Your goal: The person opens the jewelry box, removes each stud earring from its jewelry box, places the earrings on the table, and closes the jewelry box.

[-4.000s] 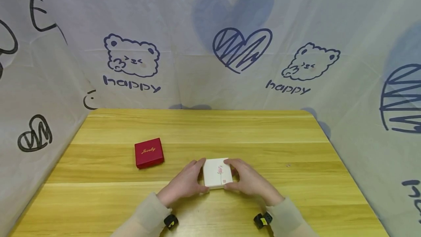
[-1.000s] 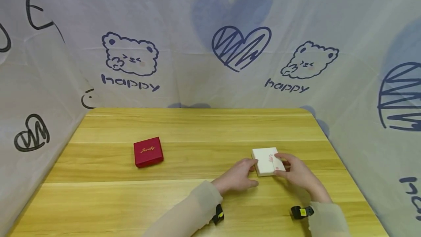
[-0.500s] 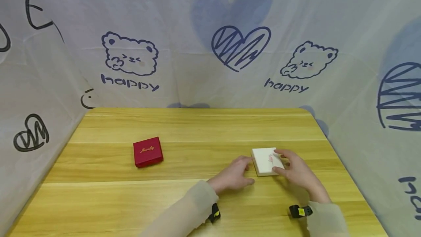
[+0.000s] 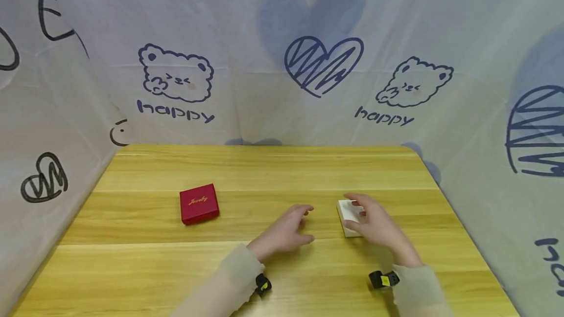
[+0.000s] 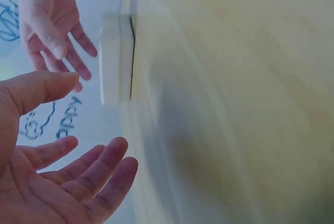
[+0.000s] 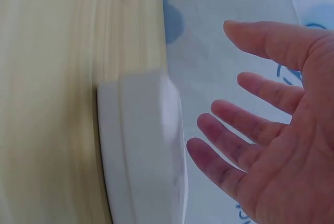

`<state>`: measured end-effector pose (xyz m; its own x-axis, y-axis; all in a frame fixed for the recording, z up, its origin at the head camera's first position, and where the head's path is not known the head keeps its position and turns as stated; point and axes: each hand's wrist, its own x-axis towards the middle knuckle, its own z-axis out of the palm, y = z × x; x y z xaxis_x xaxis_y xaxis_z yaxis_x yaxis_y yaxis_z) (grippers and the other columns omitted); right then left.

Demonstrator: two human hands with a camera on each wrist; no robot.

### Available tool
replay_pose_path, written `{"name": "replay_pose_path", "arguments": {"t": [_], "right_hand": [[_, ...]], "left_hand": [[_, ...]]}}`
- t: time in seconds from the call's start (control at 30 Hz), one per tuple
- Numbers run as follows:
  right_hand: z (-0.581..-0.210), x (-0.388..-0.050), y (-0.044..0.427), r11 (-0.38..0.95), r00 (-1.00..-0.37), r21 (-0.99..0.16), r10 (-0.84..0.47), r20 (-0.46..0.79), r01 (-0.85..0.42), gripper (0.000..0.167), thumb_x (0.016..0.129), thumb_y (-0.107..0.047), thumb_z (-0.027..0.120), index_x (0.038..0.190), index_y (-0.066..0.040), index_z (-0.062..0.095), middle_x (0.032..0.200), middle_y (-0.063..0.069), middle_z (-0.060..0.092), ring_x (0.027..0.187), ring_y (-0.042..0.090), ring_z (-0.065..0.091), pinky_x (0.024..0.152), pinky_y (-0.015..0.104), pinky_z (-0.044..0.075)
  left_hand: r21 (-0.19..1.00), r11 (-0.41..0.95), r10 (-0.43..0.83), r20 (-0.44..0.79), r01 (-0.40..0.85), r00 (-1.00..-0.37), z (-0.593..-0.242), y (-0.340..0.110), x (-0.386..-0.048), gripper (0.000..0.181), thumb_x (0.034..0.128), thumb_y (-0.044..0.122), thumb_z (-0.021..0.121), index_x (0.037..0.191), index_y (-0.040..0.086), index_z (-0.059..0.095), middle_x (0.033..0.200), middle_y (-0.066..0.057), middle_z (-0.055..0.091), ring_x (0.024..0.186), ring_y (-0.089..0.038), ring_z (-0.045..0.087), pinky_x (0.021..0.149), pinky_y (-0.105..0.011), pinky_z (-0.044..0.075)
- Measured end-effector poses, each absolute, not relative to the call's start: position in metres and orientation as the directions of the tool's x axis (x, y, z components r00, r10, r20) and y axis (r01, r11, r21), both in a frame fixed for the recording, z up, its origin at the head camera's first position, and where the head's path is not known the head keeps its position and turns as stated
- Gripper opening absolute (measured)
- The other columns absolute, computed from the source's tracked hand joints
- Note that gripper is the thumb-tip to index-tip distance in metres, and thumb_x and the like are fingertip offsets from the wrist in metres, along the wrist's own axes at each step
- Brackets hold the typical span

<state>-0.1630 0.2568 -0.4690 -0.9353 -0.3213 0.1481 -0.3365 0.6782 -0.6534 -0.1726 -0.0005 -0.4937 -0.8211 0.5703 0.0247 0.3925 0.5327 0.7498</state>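
Observation:
A flat white box [image 4: 348,217] lies on the right part of the table, partly covered in the head view by my right hand [image 4: 380,224]. That hand hovers above the box, fingers spread and apart from it; the right wrist view shows a gap between the hand [image 6: 292,125] and the white box [image 6: 148,151]. My left hand [image 4: 285,231] is in the air left of the box, fingers parted, holding nothing. The left wrist view shows the left hand [image 5: 62,177] with its palm bare, and the white box [image 5: 116,59] beyond. A red box [image 4: 199,204] with gold lettering rests on the left.
The wooden table [image 4: 264,170] has light and darker stripes. White cloth [image 4: 246,97] with blue bears, hearts and lettering hangs behind and along both sides. Each wrist carries a black band with a yellow mark.
The white box moved from the middle to the right earlier. Since then my left hand has drawn away leftwards, and my right hand has let go of the box and shifted left over it.

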Motion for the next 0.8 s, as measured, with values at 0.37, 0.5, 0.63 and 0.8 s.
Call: {"name": "replay_pose_path", "arguments": {"t": [0.37,0.5,0.63,0.8], "right_hand": [[-0.468,-0.169,0.217,0.601,-0.898,-0.711,-0.428,0.098,-0.364,0.068,0.088,-0.008,0.073,0.147,-0.004,0.041,0.145,0.015,0.044,0.123,0.036,0.049,0.095,0.055,0.043],[-0.471,-0.173,0.2,0.576,-0.885,-0.732,-0.458,0.078,-0.362,0.07,0.087,-0.009,0.074,0.148,-0.007,0.039,0.146,0.011,0.044,0.124,0.034,0.049,0.096,0.055,0.043],[-0.472,-0.178,0.182,0.559,-0.876,-0.75,-0.479,0.056,-0.354,0.073,0.086,-0.01,0.076,0.149,-0.009,0.039,0.146,0.01,0.044,0.123,0.031,0.049,0.097,0.051,0.044],[-0.475,-0.184,0.162,0.534,-0.852,-0.757,-0.52,0.057,-0.376,0.075,0.085,-0.01,0.076,0.149,-0.008,0.038,0.144,0.016,0.045,0.121,0.033,0.051,0.095,0.052,0.044]], "left_hand": [[0.761,0.548,0.487,0.046,0.346,-0.872,-0.488,-0.055,-0.169,0.074,0.0847,0.015,0.076,0.145,-0.004,0.038,0.133,-0.022,0.049,0.107,-0.031,0.056,0.09,-0.047,0.047],[0.757,0.581,0.426,0.032,0.3,-0.904,-0.486,-0.076,-0.166,0.075,0.0846,0.015,0.077,0.146,-0.001,0.038,0.135,-0.02,0.049,0.109,-0.03,0.056,0.09,-0.047,0.047],[0.746,0.612,0.361,0.031,0.262,-0.932,-0.487,-0.096,-0.164,0.075,0.0837,0.014,0.078,0.146,0.001,0.039,0.134,-0.019,0.05,0.109,-0.03,0.057,0.09,-0.048,0.048],[0.727,0.637,0.311,0.063,0.257,-0.948,-0.484,-0.121,-0.162,0.076,0.0822,0.012,0.08,0.145,-0.001,0.039,0.132,-0.022,0.051,0.106,-0.031,0.06,0.088,-0.048,0.05]]}}
